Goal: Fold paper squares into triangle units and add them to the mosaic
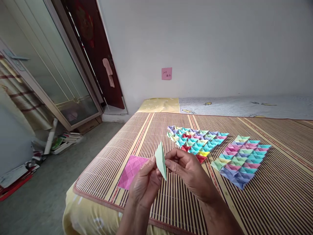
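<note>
A pale green folded paper (160,160), pointed at both ends like a small boat, is held upright above the mat. My left hand (146,179) pinches it from the left between thumb and fingers. On its right edge, my right hand (187,169) is closed with thumb and forefinger at the paper. Behind my left hand, a pink paper sheet (130,171) with a grid of creases lies flat on the mat, partly covered by the hand. Rows of folded paper boats (195,138) in many colours sit beyond my right hand, and another group of paper boats (242,160) sits farther right.
A striped bamboo mat (102,173) covers the bed, with yellow cloth (85,212) hanging at its front edge. A folded patterned quilt (232,106) lies along the wall. On the left are a glass door (66,71) and books (66,142) on the floor.
</note>
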Motion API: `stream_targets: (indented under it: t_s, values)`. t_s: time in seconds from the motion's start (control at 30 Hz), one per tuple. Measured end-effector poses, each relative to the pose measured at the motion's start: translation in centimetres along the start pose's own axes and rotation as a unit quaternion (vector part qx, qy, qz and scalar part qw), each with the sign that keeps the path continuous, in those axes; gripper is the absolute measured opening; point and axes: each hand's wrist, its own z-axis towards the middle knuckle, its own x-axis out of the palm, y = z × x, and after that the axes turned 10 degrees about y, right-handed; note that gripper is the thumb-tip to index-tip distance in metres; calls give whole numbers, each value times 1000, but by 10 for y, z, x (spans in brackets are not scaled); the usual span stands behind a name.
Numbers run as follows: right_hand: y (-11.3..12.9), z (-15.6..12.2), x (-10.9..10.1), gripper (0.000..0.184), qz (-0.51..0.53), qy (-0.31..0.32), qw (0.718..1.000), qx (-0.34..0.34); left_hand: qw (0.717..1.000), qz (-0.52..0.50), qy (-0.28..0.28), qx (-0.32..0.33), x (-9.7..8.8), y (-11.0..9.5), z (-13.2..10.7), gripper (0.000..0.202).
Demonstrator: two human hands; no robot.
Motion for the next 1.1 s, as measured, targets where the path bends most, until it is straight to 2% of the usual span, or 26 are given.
stream_targets:
  t_s: [0.1,0.23,0.33,0.43,0.53,0.67,0.73,0.87,1.03,1.1]
  values:
    - [-1,0,2,6,0,4,1000,-21,997,44,47,42,-4,1,0,9]
    - [-5,2,10,7,-66,-50,995,-62,971,184,67,138,-7,1,-5,29]
    - [-7,3,15,9,-146,-132,977,-84,919,322,32,227,-6,2,-11,31]
    - [-8,3,17,13,-246,-211,938,-123,855,423,11,299,-3,7,-18,27]
    - [-11,3,20,12,-318,-231,907,-154,831,468,24,300,-1,15,-21,28]
    - [-15,4,23,13,-373,-214,884,-186,789,538,16,296,-1,20,-21,17]
    - [-16,5,23,14,-381,-204,881,-195,786,549,22,284,-1,20,-20,15]
    - [-15,4,23,17,-366,-191,884,-221,800,524,43,288,-2,20,-21,12]
    - [-9,1,25,23,-286,-175,913,-233,809,490,50,322,-7,18,-21,9]
    - [-7,0,24,26,-259,-158,927,-221,823,466,61,320,-9,16,-20,11]
